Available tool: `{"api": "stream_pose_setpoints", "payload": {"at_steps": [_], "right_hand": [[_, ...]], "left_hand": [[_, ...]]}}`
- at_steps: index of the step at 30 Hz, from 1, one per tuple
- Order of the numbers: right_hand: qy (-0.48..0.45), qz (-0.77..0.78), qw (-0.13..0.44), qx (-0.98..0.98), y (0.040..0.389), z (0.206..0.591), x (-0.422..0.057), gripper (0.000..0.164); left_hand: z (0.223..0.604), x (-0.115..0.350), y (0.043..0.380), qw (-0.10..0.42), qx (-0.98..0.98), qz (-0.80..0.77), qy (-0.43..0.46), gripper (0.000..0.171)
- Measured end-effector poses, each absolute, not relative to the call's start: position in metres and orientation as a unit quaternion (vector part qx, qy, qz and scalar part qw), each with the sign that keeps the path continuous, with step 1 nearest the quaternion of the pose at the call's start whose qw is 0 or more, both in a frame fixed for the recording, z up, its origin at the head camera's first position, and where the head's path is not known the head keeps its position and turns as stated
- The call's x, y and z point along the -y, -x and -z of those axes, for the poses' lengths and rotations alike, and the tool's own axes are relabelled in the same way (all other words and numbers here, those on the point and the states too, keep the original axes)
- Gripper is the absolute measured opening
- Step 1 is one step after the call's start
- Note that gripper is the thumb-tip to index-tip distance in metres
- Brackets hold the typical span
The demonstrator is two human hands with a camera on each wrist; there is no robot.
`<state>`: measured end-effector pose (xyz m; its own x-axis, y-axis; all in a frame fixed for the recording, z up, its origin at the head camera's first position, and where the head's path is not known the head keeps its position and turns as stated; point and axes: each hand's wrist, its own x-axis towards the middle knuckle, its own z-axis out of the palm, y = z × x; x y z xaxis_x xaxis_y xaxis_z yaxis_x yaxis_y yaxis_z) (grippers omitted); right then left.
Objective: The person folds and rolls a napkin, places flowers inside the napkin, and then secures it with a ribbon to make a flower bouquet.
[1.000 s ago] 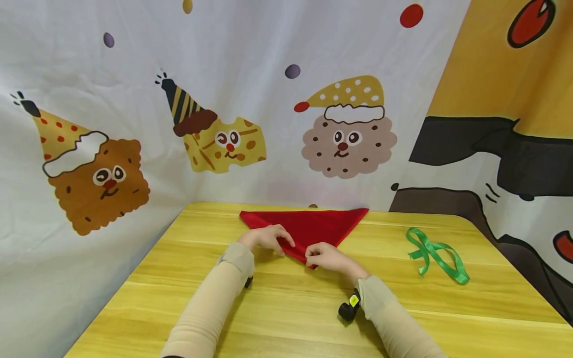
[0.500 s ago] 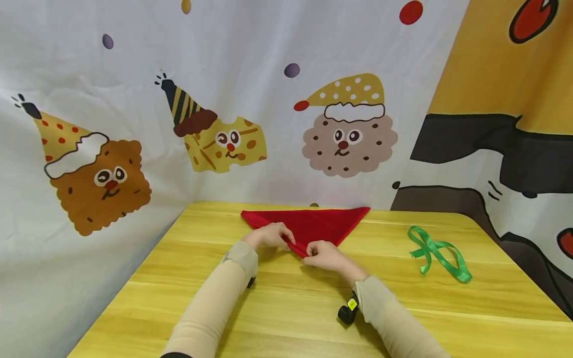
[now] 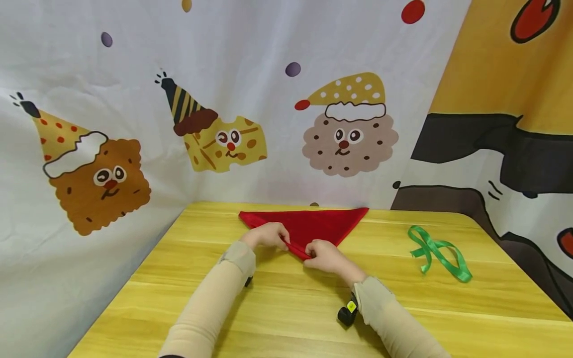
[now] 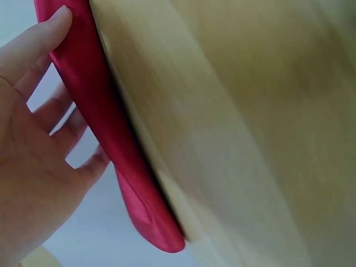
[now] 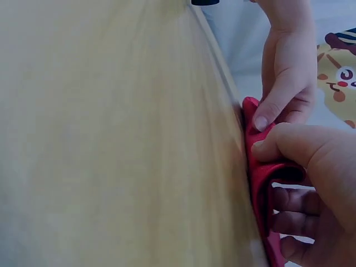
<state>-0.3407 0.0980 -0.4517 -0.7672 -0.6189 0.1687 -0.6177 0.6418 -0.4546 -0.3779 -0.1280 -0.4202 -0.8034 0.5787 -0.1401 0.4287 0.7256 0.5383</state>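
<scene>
Pinching a red cloth (image 3: pixel 313 223), our left hand (image 3: pixel 268 235) and right hand (image 3: pixel 326 256) each grip its near edge between thumb and fingers. The cloth spreads just beyond both hands. We judge the work to be at an early stage: the edge between the hands is turned over, while the wide part beyond them lies flat. The ribbon (image 3: pixel 432 246), right of the right hand, lies untouched.
</scene>
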Motion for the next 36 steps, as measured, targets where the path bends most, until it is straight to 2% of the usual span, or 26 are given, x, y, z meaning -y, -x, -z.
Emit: {"api": "stream_pose_setpoints", "payload": {"at_steps": [6,13,21,29,36], "right_hand": [[0.347,0.252,0.025,-0.903,0.337,0.444,-0.099,0.018],[0.326,0.328,0.091,-0.882,0.339,0.436,-0.107,0.013],[0.311,0.389,0.130,-0.857,0.344,0.432,-0.113,0.012],[0.257,0.420,0.138,-0.859,0.351,0.437,-0.121,0.016],[0.228,0.408,0.119,-0.876,0.355,0.439,-0.128,0.015]], "left_hand": [[0.412,0.131,0.371,0.146,-0.919,-0.231,-0.284,0.011],[0.403,0.134,0.371,0.187,-0.900,-0.245,-0.310,0.011],[0.395,0.139,0.371,0.211,-0.905,-0.234,-0.286,0.029],[0.394,0.129,0.378,0.193,-0.916,-0.209,-0.283,0.032],[0.399,0.115,0.384,0.159,-0.937,-0.173,-0.257,0.028]]}}
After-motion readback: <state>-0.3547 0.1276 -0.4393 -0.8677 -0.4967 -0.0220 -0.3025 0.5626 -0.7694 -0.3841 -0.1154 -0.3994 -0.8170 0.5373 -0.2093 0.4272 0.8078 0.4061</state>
